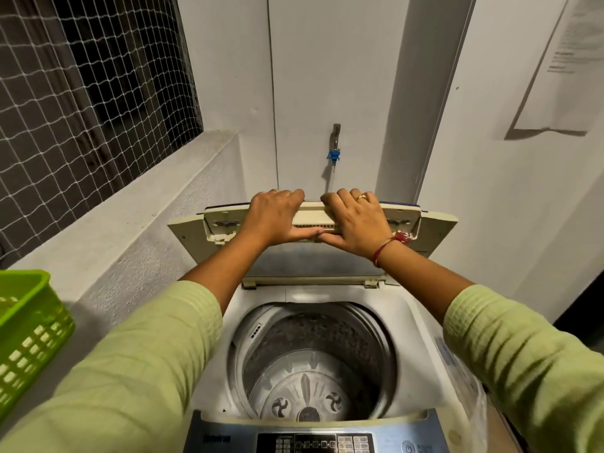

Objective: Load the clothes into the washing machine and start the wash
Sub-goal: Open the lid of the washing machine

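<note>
The white top-loading washer (410,310) stands by the wall, its folding cream lid (310,259) raised at the back. The steel drum (313,335) is open, its pulsator (304,387) showing.

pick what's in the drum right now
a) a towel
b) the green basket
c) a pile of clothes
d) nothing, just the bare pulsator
d: the drum shows only its perforated wall and the bare pulsator at the bottom, while the left hand and right hand grip the raised lid.
</note>
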